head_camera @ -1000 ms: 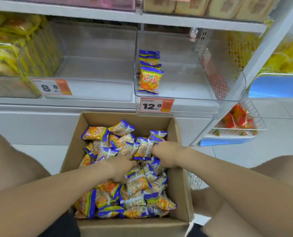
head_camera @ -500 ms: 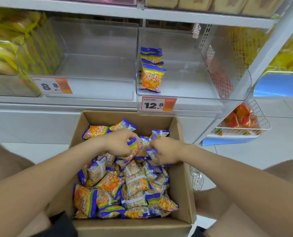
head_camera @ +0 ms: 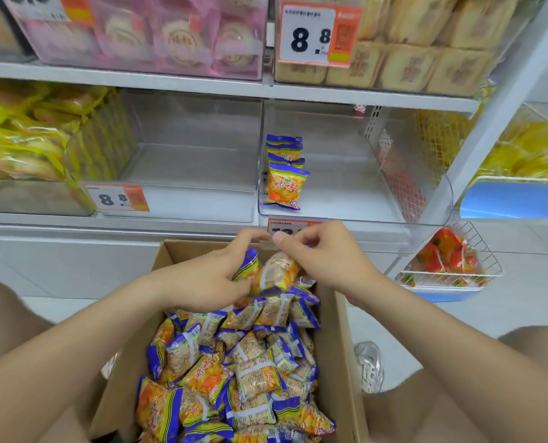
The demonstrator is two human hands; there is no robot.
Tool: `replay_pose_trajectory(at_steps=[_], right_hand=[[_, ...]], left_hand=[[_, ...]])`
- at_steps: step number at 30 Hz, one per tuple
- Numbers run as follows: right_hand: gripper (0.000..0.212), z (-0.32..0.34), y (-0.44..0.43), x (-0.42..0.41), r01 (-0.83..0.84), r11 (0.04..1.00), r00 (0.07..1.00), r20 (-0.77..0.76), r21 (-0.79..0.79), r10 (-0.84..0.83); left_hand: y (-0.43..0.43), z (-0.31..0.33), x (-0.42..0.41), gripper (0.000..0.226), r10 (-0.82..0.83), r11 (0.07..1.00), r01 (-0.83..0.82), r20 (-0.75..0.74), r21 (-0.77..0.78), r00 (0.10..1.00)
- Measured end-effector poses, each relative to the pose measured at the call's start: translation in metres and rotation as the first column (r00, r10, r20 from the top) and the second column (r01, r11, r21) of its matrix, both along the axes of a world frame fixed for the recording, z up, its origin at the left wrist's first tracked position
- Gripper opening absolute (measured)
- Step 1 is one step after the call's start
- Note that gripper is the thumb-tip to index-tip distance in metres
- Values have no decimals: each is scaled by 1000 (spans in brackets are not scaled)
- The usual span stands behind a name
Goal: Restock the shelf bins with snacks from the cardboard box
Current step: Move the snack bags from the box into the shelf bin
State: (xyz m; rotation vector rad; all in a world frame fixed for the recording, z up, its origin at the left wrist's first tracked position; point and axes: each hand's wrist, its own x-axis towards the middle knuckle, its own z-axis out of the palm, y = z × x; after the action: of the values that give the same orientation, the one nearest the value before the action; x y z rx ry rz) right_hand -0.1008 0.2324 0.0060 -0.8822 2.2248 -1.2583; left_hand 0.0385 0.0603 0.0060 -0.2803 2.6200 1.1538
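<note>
I am at the carrying step. My left hand and right hand both curl round a small bunch of orange-and-blue foil snack packets, held just above the far end of the open brown cardboard box. The clear plastic shelf bin ahead holds only a short row of matching packets. Next, I judge, the bunch must clear the bin's front lip and stand beside that row.
</note>
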Motion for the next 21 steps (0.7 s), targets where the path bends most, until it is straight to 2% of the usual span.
replay_pose_trajectory(at_steps=[2,4,7,10,13,14,17,19,21], right_hand=[[32,9,1,-2,37,989,934,357,-146,18],[29,11,2,-9,7,972,871,479,-236,110],[27,10,1,-14,-82,959,891,412,-271,193],[42,10,0,-16,-65,961,923,350,-269,160],[44,12,-2,-16,-10,961,964,254,-276,83],[42,13,-3,-15,14,961,974,222,-278,50],[45,13,-4,-14,106,963,980,189,-247,-59],[45,15,-5,-15,127,964,976,203,-236,-79],[43,20,-4,-18,62,969,986,162,-241,-23]], left_hand=[[-1,10,0,49,84,991,-78,-49,109,995],[-3,18,-4,37,228,938,-207,-44,277,973],[-5,26,-8,35,351,822,-323,29,469,936],[-4,28,-16,29,373,696,-361,117,620,920],[-5,29,-25,58,559,482,-486,172,729,811],[-5,27,-28,59,581,469,-482,152,740,800],[-3,29,-21,51,472,638,-375,42,673,880],[-4,29,-17,29,456,756,-346,-68,555,887],[-6,29,-19,18,462,813,-348,-152,466,874]])
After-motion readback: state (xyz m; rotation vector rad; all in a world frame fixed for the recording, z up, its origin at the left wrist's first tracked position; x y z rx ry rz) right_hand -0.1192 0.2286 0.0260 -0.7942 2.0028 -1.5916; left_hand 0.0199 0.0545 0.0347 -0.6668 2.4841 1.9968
